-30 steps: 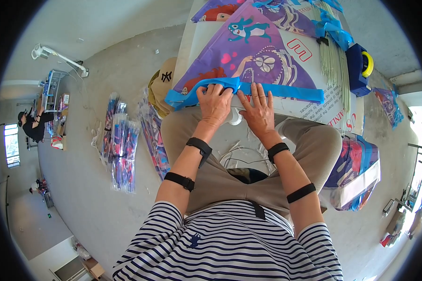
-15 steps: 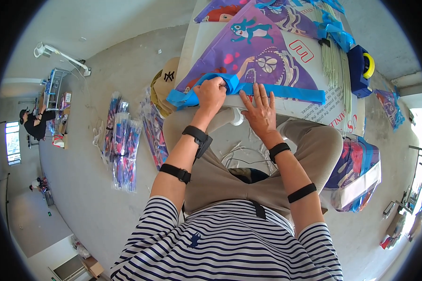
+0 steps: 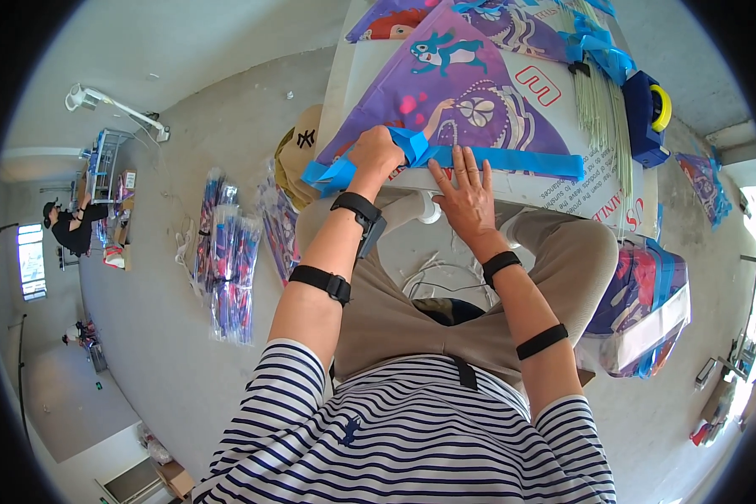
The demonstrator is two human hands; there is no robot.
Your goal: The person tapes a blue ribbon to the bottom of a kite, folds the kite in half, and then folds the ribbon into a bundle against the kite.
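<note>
A purple triangular kite (image 3: 445, 97), printed with cartoon figures, lies flat on the white board-topped table in front of me. Along its near edge runs a flat blue ribbon (image 3: 538, 161), loosely folded and looped towards the left. My left hand (image 3: 376, 155) is closed on the folded part of the ribbon; its fingertips are hidden behind the back of the hand. Beside it, my right hand (image 3: 466, 193) rests with fingers stretched out, their tips pressing on the ribbon at the kite's edge.
Thin pale rods (image 3: 596, 113) and a blue tape dispenser (image 3: 647, 118) with a yellow ring lie at the table's right. A tan cap (image 3: 298, 155) sits by its left corner. Wrapped bundles (image 3: 231, 260) lie on the floor at left, a larger pack (image 3: 643, 311) at right.
My left hand has turned over slightly, the back of it now covering the fingers, and the ribbon folds have shifted with it. My right hand stays in place.
</note>
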